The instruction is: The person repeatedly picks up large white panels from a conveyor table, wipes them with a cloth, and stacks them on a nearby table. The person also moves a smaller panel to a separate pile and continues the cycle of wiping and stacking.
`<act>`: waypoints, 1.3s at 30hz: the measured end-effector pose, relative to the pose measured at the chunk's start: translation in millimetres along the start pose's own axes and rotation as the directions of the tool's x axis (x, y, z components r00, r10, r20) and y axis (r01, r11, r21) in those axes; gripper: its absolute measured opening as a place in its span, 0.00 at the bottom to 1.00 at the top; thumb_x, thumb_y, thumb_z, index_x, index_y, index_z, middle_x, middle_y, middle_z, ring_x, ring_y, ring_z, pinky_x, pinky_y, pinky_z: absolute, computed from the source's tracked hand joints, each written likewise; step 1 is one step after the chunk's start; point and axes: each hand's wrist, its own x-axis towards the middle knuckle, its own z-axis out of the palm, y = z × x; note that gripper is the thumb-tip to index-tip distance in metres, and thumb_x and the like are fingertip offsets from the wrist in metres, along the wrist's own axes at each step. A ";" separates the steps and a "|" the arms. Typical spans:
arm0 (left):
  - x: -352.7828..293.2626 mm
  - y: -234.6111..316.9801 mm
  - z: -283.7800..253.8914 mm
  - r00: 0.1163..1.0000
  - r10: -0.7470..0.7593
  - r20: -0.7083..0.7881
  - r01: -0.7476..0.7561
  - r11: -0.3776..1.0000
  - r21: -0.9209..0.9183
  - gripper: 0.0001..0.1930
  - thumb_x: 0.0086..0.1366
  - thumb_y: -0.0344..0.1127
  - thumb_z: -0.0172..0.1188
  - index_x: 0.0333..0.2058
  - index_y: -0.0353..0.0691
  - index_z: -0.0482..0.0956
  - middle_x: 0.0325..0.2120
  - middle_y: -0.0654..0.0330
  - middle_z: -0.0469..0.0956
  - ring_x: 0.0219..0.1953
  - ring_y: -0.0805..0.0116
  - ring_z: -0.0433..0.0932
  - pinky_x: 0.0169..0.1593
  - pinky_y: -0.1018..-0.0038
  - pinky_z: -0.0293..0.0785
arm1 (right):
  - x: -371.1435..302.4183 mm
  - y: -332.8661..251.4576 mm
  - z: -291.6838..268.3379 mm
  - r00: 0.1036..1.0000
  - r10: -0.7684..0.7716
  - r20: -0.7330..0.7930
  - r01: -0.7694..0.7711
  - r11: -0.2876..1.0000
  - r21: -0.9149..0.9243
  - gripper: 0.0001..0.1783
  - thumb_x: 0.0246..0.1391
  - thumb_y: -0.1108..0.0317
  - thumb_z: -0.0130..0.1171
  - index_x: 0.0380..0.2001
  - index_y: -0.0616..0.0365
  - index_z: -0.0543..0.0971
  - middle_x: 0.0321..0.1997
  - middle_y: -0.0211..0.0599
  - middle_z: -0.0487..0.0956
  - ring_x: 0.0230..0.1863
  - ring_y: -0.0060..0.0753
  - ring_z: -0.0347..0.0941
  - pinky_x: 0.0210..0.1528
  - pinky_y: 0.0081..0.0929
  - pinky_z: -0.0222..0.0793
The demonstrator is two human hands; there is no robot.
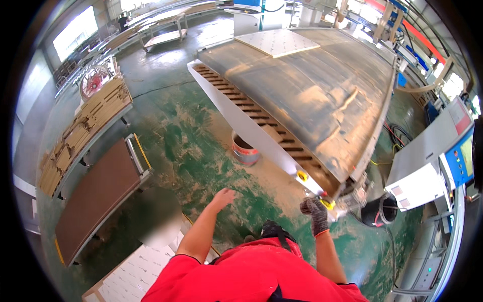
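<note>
My left hand is bare and hangs over the green floor with its fingers loosely stretched, holding nothing. On my right hand is a dark grey knit glove with an orange cuff; its fingers are curled closed beside the near corner of a large flat machine bed. Whatever may be inside that fist is hidden. Yellow round fittings sit on the white side panel close to the glove. Along this side runs a slotted, dust-covered strip.
A bucket stands beside the bed. To the left are a brown-topped cart and stacked tan boards. White sheets lie lower left, near a blurred shape. On the right are a control cabinet, black bin and cables.
</note>
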 end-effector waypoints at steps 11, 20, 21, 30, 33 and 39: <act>77.1 309.4 -34.5 0.961 0.201 -0.189 -0.105 0.899 0.425 0.17 0.70 0.46 0.54 0.47 0.39 0.75 0.40 0.59 0.80 0.39 0.70 0.79 0.44 0.72 0.73 | 401.5 -128.8 131.5 0.979 -0.198 0.052 0.199 0.980 -0.025 0.09 0.62 0.66 0.56 0.31 0.60 0.78 0.26 0.29 0.75 0.27 0.24 0.69 0.33 0.24 0.66; 191.0 543.1 -96.0 0.879 0.402 -0.256 -0.254 0.850 0.461 0.15 0.71 0.45 0.53 0.46 0.40 0.75 0.39 0.61 0.81 0.38 0.70 0.79 0.43 0.73 0.73 | 676.8 -201.3 271.3 0.884 -0.466 0.034 0.302 0.513 -0.804 0.18 0.54 0.56 0.58 0.45 0.55 0.79 0.43 0.46 0.82 0.47 0.46 0.78 0.51 0.37 0.72; 221.4 574.6 -93.2 0.872 0.435 -0.226 -0.282 0.822 0.494 0.16 0.71 0.45 0.53 0.47 0.39 0.75 0.39 0.60 0.80 0.38 0.70 0.79 0.43 0.71 0.74 | 705.1 -202.3 283.0 0.894 -0.447 0.015 0.240 0.450 -0.860 0.20 0.54 0.55 0.57 0.47 0.54 0.79 0.46 0.47 0.82 0.49 0.49 0.78 0.53 0.39 0.71; 580.6 853.1 -29.6 0.701 0.678 0.220 -0.563 0.337 0.755 0.25 0.68 0.48 0.56 0.55 0.35 0.70 0.56 0.50 0.72 0.57 0.57 0.72 0.60 0.67 0.66 | 901.1 -182.2 341.9 0.871 -0.381 -0.311 -0.164 0.371 -0.914 0.23 0.50 0.51 0.61 0.44 0.56 0.78 0.45 0.49 0.81 0.48 0.54 0.76 0.51 0.43 0.71; 683.8 907.3 -5.8 0.646 0.706 0.291 -0.476 0.075 0.876 0.34 0.65 0.54 0.55 0.61 0.36 0.64 0.62 0.46 0.64 0.66 0.47 0.59 0.68 0.58 0.54 | 922.9 -168.8 343.0 0.857 -0.295 -0.422 -0.254 0.471 -0.845 0.23 0.50 0.53 0.62 0.45 0.57 0.78 0.47 0.52 0.80 0.49 0.54 0.76 0.52 0.44 0.71; 789.9 959.2 15.0 0.766 0.606 0.214 -0.293 0.033 0.956 0.37 0.61 0.56 0.54 0.63 0.36 0.63 0.63 0.46 0.64 0.67 0.45 0.56 0.69 0.56 0.50 | 931.3 -137.8 325.7 0.821 -0.331 -0.466 -0.062 0.759 -0.648 0.24 0.55 0.62 0.64 0.53 0.58 0.75 0.52 0.44 0.80 0.52 0.40 0.77 0.53 0.32 0.72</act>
